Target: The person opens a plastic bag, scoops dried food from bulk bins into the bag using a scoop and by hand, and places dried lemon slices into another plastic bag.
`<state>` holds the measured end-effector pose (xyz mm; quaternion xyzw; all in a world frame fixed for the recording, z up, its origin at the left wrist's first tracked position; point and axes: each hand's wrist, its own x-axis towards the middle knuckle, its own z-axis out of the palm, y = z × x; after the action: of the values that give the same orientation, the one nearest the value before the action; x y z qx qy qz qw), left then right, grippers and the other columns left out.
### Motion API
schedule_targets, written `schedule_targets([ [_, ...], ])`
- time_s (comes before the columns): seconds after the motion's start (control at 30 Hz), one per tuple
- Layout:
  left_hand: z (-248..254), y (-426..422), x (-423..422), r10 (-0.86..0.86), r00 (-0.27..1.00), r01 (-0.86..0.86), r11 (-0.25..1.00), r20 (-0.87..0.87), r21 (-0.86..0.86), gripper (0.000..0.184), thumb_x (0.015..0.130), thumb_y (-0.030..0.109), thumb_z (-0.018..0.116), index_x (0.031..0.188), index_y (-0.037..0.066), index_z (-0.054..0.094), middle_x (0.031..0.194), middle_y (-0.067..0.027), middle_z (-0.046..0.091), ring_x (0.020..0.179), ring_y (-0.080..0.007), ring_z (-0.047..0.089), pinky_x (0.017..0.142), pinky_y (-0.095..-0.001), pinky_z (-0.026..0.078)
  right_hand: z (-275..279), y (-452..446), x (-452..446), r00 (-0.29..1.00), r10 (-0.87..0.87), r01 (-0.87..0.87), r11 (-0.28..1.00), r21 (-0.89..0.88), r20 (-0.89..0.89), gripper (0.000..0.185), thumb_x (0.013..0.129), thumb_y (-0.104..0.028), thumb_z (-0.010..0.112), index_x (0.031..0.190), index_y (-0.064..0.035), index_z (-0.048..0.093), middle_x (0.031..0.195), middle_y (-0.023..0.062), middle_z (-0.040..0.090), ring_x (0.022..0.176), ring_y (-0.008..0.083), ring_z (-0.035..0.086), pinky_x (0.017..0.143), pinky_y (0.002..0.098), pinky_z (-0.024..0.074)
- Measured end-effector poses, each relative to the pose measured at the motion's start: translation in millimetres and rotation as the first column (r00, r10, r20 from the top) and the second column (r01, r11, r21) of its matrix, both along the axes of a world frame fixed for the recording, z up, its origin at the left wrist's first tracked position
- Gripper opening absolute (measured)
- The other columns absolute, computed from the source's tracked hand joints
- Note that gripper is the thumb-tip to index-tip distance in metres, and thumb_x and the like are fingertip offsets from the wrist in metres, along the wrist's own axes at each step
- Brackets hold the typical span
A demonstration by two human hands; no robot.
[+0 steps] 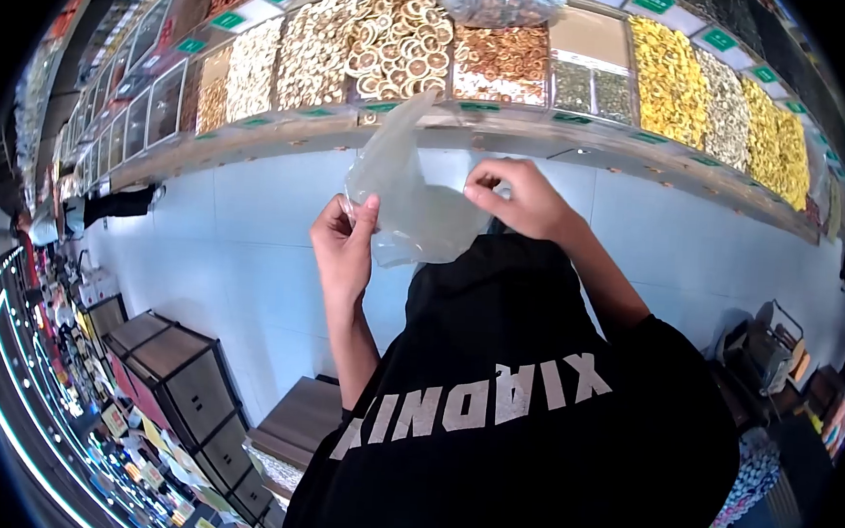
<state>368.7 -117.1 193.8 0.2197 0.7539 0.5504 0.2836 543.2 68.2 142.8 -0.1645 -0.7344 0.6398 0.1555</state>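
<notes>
A clear, thin plastic bag (416, 206) hangs between my two hands in front of my black shirt. My left hand (347, 241) is closed on the bag's left edge, thumb pressed against the fingers. On the opposite side, my right hand (521, 200) is closed in a pinch at the bag's right edge. One crumpled corner of the bag stands up toward the bins. I see nothing inside the bag.
A counter of open bins runs across the far side, with dried citrus slices (400, 48), yellow dried pieces (666, 81) and other dry goods. Another clear bag (498, 2) lies on the bins. Dark cabinets (192, 386) stand at lower left; a person (71, 217) is farther left.
</notes>
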Motion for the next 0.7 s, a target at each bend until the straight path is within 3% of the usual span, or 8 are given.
schedule_targets([
  [0.13, -4, -31, 3, -0.018, 1.0, 0.018, 1.0, 0.003, 0.023, 0.04, 0.097, 0.015, 0.07, 0.066, 0.007, 0.047, 0.061, 0.0035, 0.05, 0.058, -0.0027, 0.04, 0.053, -0.0217, 0.033, 19, -36, -28, 0.978, 0.201, -0.21, 0.957, -0.199, -0.062, 0.033, 0.093, -0.03, 0.072, 0.098, 0.0016, 0.065, 0.082, 0.0086, 0.068, 0.08, 0.013, 0.065, 0.073, 0.0307, 0.0513],
  [0.2, -10, -50, 4, -0.032, 0.997, 0.028, 0.997, 0.063, 0.073, 0.04, 0.097, 0.015, 0.07, 0.066, 0.007, 0.046, 0.06, 0.0032, 0.05, 0.057, -0.0028, 0.04, 0.053, -0.0217, 0.033, 22, -74, -52, 0.957, 0.286, -0.287, 0.958, -0.017, -0.051, 0.04, 0.089, -0.034, 0.077, 0.102, 0.0011, 0.064, 0.082, 0.009, 0.068, 0.079, 0.0163, 0.065, 0.071, 0.0314, 0.0507],
  [0.27, -16, -73, -4, 0.002, 0.992, -0.017, 0.993, 0.128, 0.118, 0.043, 0.1, 0.018, 0.066, 0.064, 0.008, 0.044, 0.059, 0.0025, 0.049, 0.056, -0.0035, 0.041, 0.052, -0.0221, 0.033, 33, -108, -72, 0.939, 0.335, -0.34, 0.938, 0.067, 0.073, 0.033, 0.091, -0.03, 0.075, 0.099, 0.0003, 0.063, 0.079, 0.0092, 0.067, 0.072, 0.0177, 0.063, 0.067, 0.0331, 0.0492],
  [0.37, -22, -114, -13, 0.125, 0.986, -0.14, 0.981, 0.112, 0.132, 0.047, 0.103, 0.022, 0.062, 0.062, 0.01, 0.042, 0.058, 0.0024, 0.048, 0.054, -0.0046, 0.041, 0.051, -0.0236, 0.033, 22, -143, -80, 0.941, 0.327, -0.318, 0.943, -0.103, 0.091, 0.017, 0.094, -0.015, 0.07, 0.095, -0.0011, 0.061, 0.076, 0.0019, 0.061, 0.072, 0.0085, 0.058, 0.065, 0.0268, 0.047],
  [0.47, -33, -157, -31, 0.267, 0.953, -0.291, 0.938, 0.14, 0.188, 0.048, 0.103, 0.022, 0.062, 0.062, 0.01, 0.04, 0.058, 0.0026, 0.047, 0.054, -0.005, 0.041, 0.052, -0.0236, 0.034, 7, -174, -75, 0.992, 0.058, -0.038, 0.983, -0.177, 0.112, 0.012, 0.097, -0.01, 0.066, 0.091, -0.0011, 0.06, 0.074, -0.0016, 0.057, 0.069, 0.0049, 0.053, 0.063, 0.0234, 0.0432],
  [0.6, -34, -201, -51, 0.39, 0.913, -0.407, 0.889, 0.115, 0.21, 0.048, 0.103, 0.022, 0.061, 0.061, 0.01, 0.04, 0.056, 0.0026, 0.045, 0.052, -0.0051, 0.042, 0.052, -0.0233, 0.034, -17, -189, -57, 0.974, -0.148, 0.178, 0.968, -0.177, 0.172, 0.012, 0.094, -0.01, 0.069, 0.092, -0.0017, 0.062, 0.075, 0.0008, 0.062, 0.071, 0.0085, 0.06, 0.068, 0.0252, 0.0488],
  [0.7, -32, -222, -55, 0.376, 0.925, -0.379, 0.906, 0.05, 0.187, 0.046, 0.102, 0.02, 0.062, 0.061, 0.008, 0.044, 0.056, 0.0025, 0.047, 0.051, -0.0043, 0.04, 0.05, -0.0235, 0.032, -7, -208, -53, 0.878, -0.273, 0.224, 0.96, 0.166, 0.393, 0.013, 0.091, -0.01, 0.072, 0.094, -0.0013, 0.063, 0.084, 0.0056, 0.067, 0.081, 0.0131, 0.065, 0.074, 0.0284, 0.0516],
])
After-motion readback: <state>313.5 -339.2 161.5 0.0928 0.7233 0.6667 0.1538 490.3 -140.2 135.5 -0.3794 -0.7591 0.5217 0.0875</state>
